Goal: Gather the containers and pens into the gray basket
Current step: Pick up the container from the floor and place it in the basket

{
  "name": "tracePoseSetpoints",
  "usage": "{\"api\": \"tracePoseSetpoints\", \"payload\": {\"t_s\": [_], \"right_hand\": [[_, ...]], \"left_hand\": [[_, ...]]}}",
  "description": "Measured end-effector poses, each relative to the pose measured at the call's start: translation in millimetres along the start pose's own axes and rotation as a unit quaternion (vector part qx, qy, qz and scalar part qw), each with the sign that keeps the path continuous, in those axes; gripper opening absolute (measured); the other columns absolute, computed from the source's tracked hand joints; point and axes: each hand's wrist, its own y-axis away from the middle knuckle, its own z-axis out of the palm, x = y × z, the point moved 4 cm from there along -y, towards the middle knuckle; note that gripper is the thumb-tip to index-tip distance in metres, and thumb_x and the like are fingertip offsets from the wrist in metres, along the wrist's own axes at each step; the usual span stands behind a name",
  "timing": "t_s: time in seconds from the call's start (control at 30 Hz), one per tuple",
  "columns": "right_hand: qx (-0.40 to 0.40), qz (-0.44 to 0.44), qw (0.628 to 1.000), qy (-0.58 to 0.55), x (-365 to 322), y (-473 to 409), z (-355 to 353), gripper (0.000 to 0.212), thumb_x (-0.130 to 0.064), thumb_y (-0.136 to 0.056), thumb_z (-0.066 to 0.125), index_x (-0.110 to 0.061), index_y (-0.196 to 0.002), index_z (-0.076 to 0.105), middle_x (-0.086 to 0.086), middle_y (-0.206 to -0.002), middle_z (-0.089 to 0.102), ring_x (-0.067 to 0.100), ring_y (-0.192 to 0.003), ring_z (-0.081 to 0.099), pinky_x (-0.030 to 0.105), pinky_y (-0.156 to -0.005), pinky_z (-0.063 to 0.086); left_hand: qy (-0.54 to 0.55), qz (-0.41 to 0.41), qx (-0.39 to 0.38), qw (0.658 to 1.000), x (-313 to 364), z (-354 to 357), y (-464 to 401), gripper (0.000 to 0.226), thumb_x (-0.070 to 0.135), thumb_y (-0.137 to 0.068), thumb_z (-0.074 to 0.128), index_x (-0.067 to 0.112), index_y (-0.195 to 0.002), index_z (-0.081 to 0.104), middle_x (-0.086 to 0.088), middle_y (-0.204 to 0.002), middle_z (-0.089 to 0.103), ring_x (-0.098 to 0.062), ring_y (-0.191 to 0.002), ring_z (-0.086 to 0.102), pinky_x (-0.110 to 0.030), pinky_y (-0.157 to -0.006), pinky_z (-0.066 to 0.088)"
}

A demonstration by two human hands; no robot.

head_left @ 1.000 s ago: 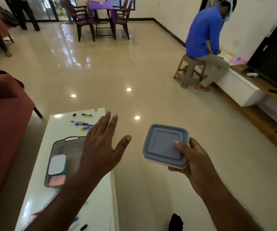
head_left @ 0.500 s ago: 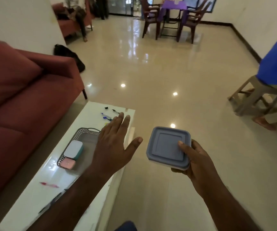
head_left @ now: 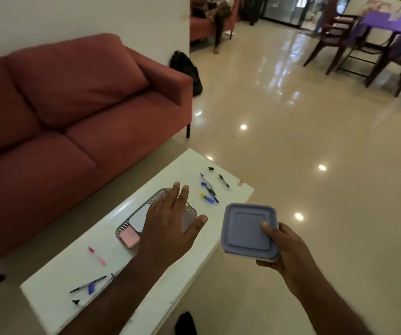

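Right hand (head_left: 289,250) grips square blue-lidded container (head_left: 249,229); left hand (head_left: 168,226), fingers spread, blocks perforated gray basket (head_left: 157,197) on glossy white counter (head_left: 57,286); pens (head_left: 209,189) beyond.

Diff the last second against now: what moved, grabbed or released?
Mostly the head camera swung left: the red sofa came into view and the seated person in blue left it. Nothing grabbed or released. Unchanged: right hand grips the blue-lidded container beside the white table; left hand spread open over the gray basket, two containers inside.
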Motion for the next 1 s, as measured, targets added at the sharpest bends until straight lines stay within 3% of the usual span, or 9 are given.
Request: {"api": "tracePoseSetpoints", "payload": {"t_s": [0.13, 0.3, 0.47, 0.63, 0.8, 0.93, 1.0], "right_hand": [[-0.057, 0.012, 0.997, 0.042, -19, -67, 35, 0.035, -0.036, -0.091, 0.063, -0.016, -0.119, 0.064, 0.011, -0.109, 0.073, 0.031, -0.091, 0.072, 0.038, -0.065, 0.056], [-0.138, 0.034, 0.985, 0.096, -26, -154, 85, 0.035, -0.038, -0.090, 0.066, -0.015, -0.117, 0.065, 0.010, -0.104, 0.074, 0.028, -0.086, 0.072, 0.036, -0.065, 0.056], [-0.209, 0.072, 0.964, 0.149, -13, -247, 134, 0.035, -0.037, -0.088, 0.071, -0.021, -0.119, 0.067, 0.007, -0.109, 0.074, 0.029, -0.099, 0.071, 0.039, -0.072, 0.061], [-0.235, 0.101, 0.941, 0.222, 17, -330, 178, 0.038, -0.032, -0.085, 0.076, -0.018, -0.119, 0.067, 0.008, -0.105, 0.073, 0.027, -0.094, 0.071, 0.037, -0.065, 0.061], [-0.203, 0.049, 0.922, 0.326, 60, -395, 213, 0.043, -0.034, -0.087, 0.073, -0.014, -0.124, 0.063, 0.010, -0.104, 0.070, 0.022, -0.082, 0.068, 0.033, -0.054, 0.058], [-0.197, -0.003, 0.871, 0.449, 105, -440, 234, 0.058, -0.047, -0.083, 0.071, -0.015, -0.130, 0.059, 0.007, -0.112, 0.069, 0.027, -0.094, 0.067, 0.047, -0.075, 0.061], [-0.198, -0.032, 0.838, 0.508, 126, -458, 245, 0.062, -0.050, -0.084, 0.067, -0.016, -0.135, 0.054, 0.009, -0.120, 0.067, 0.030, -0.103, 0.065, 0.045, -0.085, 0.057]], "left_hand": [[-0.026, -0.048, 0.029, 0.998, -32, -4, -32, 0.082, 0.071, -0.091, 0.038, 0.016, -0.152, 0.033, -0.008, -0.159, 0.031, -0.024, -0.146, 0.032, -0.043, -0.116, 0.031], [-0.079, -0.135, 0.044, 0.987, -68, 5, -53, 0.081, 0.071, -0.091, 0.038, 0.018, -0.153, 0.032, -0.008, -0.160, 0.030, -0.025, -0.146, 0.031, -0.037, -0.116, 0.020], [-0.109, -0.207, 0.046, 0.971, -85, 22, -76, 0.081, 0.072, -0.093, 0.030, 0.018, -0.154, 0.030, -0.008, -0.161, 0.027, -0.025, -0.148, 0.027, -0.041, -0.119, 0.021], [-0.118, -0.265, 0.063, 0.955, -105, 41, -98, 0.079, 0.069, -0.095, 0.032, 0.015, -0.153, 0.033, -0.009, -0.161, 0.028, -0.027, -0.148, 0.028, -0.048, -0.116, 0.031], [-0.125, -0.310, 0.092, 0.938, -137, 68, -103, 0.077, 0.066, -0.095, 0.037, 0.013, -0.151, 0.037, -0.011, -0.159, 0.031, -0.029, -0.147, 0.030, -0.048, -0.116, 0.032], [-0.123, -0.333, 0.089, 0.931, -166, 102, -98, 0.078, 0.068, -0.095, 0.033, 0.016, -0.153, 0.033, -0.009, -0.161, 0.027, -0.028, -0.148, 0.028, -0.051, -0.115, 0.032], [-0.126, -0.338, 0.085, 0.929, -180, 122, -97, 0.079, 0.069, -0.095, 0.030, 0.017, -0.154, 0.029, -0.008, -0.162, 0.024, -0.027, -0.149, 0.024, -0.051, -0.116, 0.030]]}}
